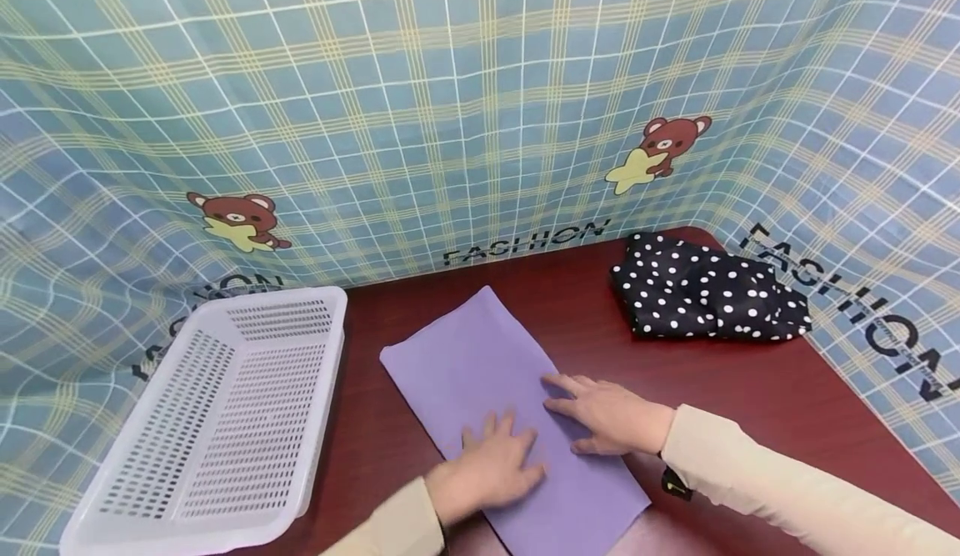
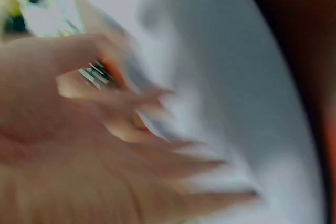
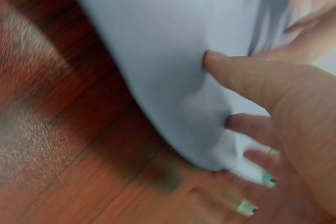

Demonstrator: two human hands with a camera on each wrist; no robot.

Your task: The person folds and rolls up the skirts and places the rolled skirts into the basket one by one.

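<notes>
Both hands are working flat: you're pressing your left hand (image 1: 491,464) and right hand (image 1: 603,414), fingers spread, on the folded purple cloth (image 1: 495,381) mid-table, basket (image 1: 225,423) waiting left, polka-dot garment (image 1: 705,298) lying untouched far right, so roughly halfway.

Both arms come in from the bottom, each in a pale cream sleeve. The left hand (image 1: 491,464) lies flat, palm down, with its fingers (image 1: 501,433) spread and pointing away from the person. The right hand (image 1: 603,413) lies flat beside it, close but not touching, fingers straight and pointing left. The wrist views are blurry, but both show stretched-out fingers.
</notes>
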